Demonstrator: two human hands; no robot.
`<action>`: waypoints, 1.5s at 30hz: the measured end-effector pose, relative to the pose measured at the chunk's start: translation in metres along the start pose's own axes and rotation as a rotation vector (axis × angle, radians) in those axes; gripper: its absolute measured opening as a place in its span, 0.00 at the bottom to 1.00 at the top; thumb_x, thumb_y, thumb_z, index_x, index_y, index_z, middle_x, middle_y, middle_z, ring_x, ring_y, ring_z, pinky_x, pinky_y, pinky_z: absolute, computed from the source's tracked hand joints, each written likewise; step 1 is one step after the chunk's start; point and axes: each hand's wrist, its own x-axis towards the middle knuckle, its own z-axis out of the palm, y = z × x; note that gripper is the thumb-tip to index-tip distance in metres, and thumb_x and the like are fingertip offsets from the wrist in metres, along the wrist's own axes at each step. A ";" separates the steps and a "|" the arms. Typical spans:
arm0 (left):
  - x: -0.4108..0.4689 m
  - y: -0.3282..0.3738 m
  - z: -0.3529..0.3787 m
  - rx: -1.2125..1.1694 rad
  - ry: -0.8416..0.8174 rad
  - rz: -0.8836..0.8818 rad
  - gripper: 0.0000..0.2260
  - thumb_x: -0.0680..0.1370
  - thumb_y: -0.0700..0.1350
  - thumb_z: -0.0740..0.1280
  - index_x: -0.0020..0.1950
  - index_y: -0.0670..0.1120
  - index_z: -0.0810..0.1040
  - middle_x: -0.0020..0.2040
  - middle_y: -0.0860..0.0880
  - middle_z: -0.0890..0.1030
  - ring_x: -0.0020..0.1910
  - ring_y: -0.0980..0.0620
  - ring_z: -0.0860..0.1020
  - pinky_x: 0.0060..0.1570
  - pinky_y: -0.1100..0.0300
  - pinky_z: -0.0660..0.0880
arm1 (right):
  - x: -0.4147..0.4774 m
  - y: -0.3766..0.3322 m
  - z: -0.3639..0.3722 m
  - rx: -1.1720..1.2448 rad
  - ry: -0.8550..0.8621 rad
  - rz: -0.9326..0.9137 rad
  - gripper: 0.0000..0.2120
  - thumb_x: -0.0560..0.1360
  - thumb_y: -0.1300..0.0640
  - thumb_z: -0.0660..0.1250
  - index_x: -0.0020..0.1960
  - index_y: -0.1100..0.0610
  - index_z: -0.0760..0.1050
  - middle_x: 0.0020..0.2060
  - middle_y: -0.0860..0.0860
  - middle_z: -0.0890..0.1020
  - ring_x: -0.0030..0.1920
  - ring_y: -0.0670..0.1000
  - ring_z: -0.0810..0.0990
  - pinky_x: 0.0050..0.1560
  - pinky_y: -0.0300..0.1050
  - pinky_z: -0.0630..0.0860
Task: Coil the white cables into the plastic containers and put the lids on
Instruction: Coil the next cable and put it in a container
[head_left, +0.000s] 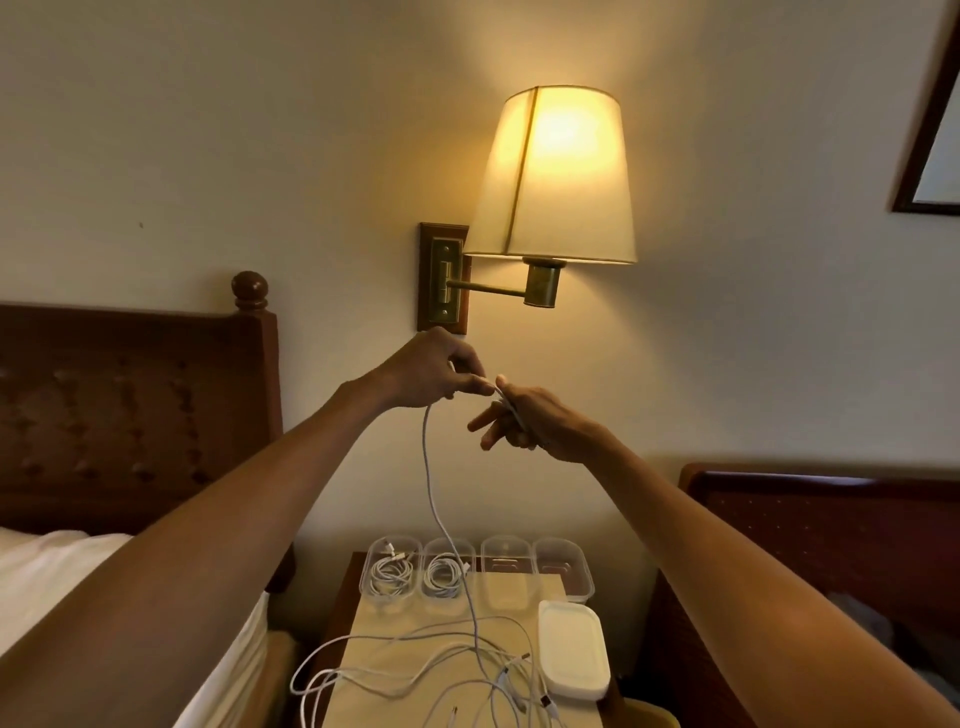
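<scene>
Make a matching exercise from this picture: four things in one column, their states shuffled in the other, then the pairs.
Things: 1 leftmost container; 2 rightmost container; 3 stack of lids; 4 raised cable.
States: A held by left hand and right hand; B empty; C holds a coiled cable; D front right on the table.
Pairs: 1-C; 2-B; 3-D; 4-A.
</scene>
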 end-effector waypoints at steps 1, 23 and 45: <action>0.001 -0.001 0.002 0.005 0.032 0.012 0.07 0.75 0.47 0.73 0.49 0.45 0.84 0.41 0.52 0.81 0.39 0.53 0.80 0.36 0.64 0.76 | -0.001 -0.002 -0.002 0.046 -0.016 0.033 0.38 0.82 0.39 0.41 0.56 0.66 0.79 0.37 0.56 0.81 0.28 0.48 0.65 0.29 0.39 0.61; 0.011 0.014 0.046 -0.492 -0.011 -0.322 0.14 0.86 0.48 0.53 0.45 0.43 0.70 0.35 0.41 0.77 0.31 0.45 0.79 0.34 0.54 0.80 | -0.023 -0.080 -0.032 0.764 0.120 -0.301 0.25 0.85 0.49 0.45 0.63 0.66 0.72 0.58 0.60 0.81 0.50 0.53 0.84 0.49 0.40 0.79; 0.015 0.030 0.019 0.119 0.147 0.079 0.10 0.81 0.43 0.66 0.58 0.43 0.83 0.51 0.47 0.84 0.44 0.59 0.76 0.42 0.70 0.68 | 0.014 -0.028 -0.045 -0.065 0.565 -0.209 0.20 0.84 0.46 0.50 0.52 0.62 0.71 0.39 0.59 0.77 0.33 0.56 0.74 0.32 0.42 0.69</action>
